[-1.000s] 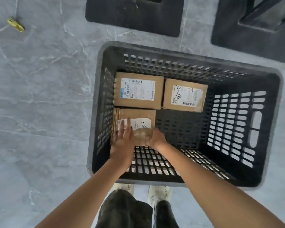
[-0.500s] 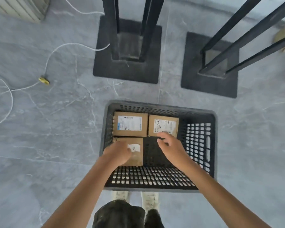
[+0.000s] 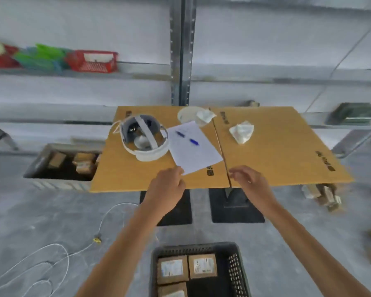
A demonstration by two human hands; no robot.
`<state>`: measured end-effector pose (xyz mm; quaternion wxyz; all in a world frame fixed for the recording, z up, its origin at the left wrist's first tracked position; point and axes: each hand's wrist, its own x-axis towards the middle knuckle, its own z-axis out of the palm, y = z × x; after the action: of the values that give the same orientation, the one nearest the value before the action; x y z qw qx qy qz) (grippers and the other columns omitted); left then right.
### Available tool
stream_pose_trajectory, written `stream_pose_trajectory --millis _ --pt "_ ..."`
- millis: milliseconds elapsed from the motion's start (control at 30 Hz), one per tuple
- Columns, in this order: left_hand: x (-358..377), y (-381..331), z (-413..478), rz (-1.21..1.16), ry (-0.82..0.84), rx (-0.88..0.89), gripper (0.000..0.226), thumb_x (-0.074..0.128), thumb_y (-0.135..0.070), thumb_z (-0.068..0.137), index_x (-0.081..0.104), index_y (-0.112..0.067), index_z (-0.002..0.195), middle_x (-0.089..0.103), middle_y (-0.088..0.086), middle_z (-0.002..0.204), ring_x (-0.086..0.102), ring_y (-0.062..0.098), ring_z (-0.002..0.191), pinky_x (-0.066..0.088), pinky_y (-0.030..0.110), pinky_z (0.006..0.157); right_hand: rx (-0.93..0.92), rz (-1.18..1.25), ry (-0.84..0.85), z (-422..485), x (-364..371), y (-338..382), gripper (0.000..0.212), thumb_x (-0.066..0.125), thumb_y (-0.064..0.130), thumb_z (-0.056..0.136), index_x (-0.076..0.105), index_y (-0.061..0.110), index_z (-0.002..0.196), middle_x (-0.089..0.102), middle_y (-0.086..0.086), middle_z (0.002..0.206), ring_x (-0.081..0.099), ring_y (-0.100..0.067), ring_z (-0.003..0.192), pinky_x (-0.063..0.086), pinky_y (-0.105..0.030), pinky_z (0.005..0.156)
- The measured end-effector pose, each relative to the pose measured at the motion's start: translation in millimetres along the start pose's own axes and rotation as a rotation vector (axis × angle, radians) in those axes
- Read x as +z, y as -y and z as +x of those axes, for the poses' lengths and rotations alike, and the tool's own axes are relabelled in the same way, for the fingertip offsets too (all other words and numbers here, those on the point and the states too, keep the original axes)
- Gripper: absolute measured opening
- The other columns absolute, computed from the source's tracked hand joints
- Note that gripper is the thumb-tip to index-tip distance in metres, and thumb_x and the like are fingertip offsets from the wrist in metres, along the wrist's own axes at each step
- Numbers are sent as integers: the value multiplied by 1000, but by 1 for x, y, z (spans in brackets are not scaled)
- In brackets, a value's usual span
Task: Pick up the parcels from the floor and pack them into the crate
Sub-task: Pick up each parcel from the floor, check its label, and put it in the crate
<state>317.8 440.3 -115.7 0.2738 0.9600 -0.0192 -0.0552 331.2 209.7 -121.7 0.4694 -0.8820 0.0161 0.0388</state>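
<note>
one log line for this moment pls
left hand: empty | right hand: empty | black plastic mesh crate: holds three brown cardboard parcels | more parcels on grey floor, right

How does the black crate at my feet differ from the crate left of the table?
The black crate holds flat parcels in neat rows; the left crate holds tumbled parcels at angles. The black crate's rim is dark; the left crate's looks paler grey. Both hold brown cardboard parcels.
</note>
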Motion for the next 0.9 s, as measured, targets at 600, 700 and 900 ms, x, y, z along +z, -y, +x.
stream_pose_trajectory --millis 600,700,900 --pt "-55 -202 -25 40 -223 381 51 51 -26 93 32 -15 139 24 8 148 17 26 140 30 44 108 -92 162 -414 -108 -204 30 25 44 2 95 66 14 99 67 0 98 65 -19 98 50 -38 93" --pt "-30 -242 -13 38 -165 436 54 51 -30 92 30 -17 140 23 8 148 15 26 141 28 44 112 -17 202 -539 -122 -246 -6 25 44 4 95 65 17 98 69 -5 99 65 -20 99 49 -35 89" --pt "53 -354 0 45 -39 533 58 46 -37 94 24 -17 144 14 8 151 4 26 145 23 48 115 42 272 -753 -138 -348 -80 23 42 6 96 62 11 104 68 3 87 60 8 74 43 -5 63"
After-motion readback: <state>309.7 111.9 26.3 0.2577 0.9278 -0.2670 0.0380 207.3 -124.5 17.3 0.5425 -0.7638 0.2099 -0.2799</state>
